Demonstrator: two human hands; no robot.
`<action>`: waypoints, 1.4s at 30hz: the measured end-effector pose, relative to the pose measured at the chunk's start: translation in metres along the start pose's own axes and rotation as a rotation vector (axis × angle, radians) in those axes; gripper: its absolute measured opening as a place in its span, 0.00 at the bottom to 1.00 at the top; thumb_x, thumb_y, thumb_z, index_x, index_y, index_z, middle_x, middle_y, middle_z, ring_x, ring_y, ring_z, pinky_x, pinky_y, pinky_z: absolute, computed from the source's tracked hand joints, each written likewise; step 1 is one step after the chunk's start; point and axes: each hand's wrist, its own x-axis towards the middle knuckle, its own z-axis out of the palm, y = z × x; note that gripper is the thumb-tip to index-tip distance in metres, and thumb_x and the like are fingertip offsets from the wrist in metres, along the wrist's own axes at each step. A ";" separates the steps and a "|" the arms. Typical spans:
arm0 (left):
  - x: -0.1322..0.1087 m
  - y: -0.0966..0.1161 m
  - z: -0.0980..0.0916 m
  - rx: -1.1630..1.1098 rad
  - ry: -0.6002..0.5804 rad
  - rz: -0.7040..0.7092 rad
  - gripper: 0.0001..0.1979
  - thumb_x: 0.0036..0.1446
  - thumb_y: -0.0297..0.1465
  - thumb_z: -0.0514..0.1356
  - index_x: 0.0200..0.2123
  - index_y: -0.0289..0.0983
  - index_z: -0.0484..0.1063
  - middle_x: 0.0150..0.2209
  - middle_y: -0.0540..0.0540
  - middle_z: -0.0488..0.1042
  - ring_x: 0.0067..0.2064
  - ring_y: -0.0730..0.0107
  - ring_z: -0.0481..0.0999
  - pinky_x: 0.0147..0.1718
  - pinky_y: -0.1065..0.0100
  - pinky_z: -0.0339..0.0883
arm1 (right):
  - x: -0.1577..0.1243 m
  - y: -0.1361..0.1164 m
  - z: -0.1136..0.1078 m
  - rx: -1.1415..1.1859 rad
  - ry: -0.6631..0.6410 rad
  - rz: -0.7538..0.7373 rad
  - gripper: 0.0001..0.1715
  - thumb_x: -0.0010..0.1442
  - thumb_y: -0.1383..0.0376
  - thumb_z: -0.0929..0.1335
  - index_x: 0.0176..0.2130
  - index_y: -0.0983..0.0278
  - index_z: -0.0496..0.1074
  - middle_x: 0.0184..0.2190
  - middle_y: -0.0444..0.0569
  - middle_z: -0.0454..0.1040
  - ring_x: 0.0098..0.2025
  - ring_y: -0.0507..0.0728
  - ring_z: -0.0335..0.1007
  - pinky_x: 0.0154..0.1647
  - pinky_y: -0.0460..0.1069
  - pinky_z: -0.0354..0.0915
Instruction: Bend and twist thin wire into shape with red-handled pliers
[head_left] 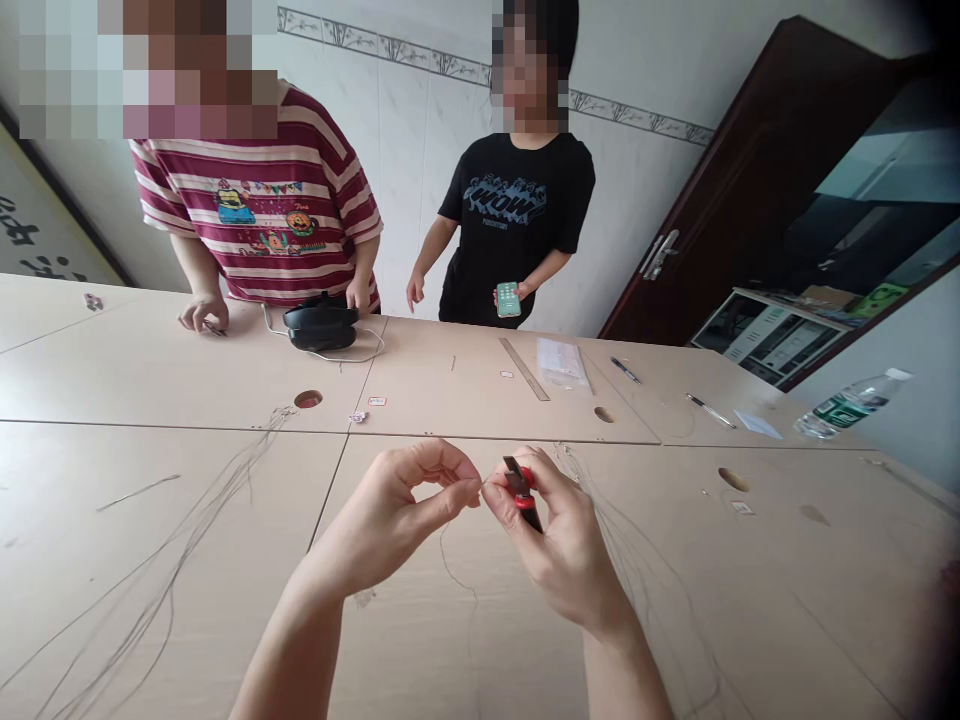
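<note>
My left hand is closed, thumb and forefinger pinched on a thin grey cord that hangs down in front of me. Close beside it, my right hand wraps around small pliers with red and black handles, their jaws pointing up. The thumb and forefinger of that hand also meet near the left fingertips, and whatever fine piece lies between them is too small to make out. Both hands are raised just above the light wooden table.
Long cord bundles lie left and right. Beyond are a ruler, a plastic bag, pens, a water bottle and a black device. Two people stand across the table; one holds a phone.
</note>
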 end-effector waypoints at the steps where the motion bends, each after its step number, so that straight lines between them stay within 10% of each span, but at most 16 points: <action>1: 0.000 0.000 0.000 0.007 0.004 -0.003 0.07 0.62 0.34 0.59 0.34 0.38 0.75 0.33 0.48 0.78 0.37 0.69 0.76 0.38 0.68 0.68 | 0.000 0.000 0.000 -0.007 -0.001 -0.003 0.10 0.66 0.64 0.64 0.31 0.60 0.62 0.29 0.44 0.65 0.34 0.54 0.63 0.34 0.48 0.61; 42: -0.001 -0.003 -0.002 0.044 0.007 0.010 0.05 0.61 0.33 0.60 0.34 0.39 0.74 0.33 0.51 0.78 0.37 0.71 0.76 0.36 0.70 0.67 | 0.000 0.004 0.001 -0.001 -0.003 -0.025 0.09 0.66 0.66 0.64 0.32 0.60 0.62 0.30 0.43 0.64 0.35 0.53 0.61 0.37 0.48 0.60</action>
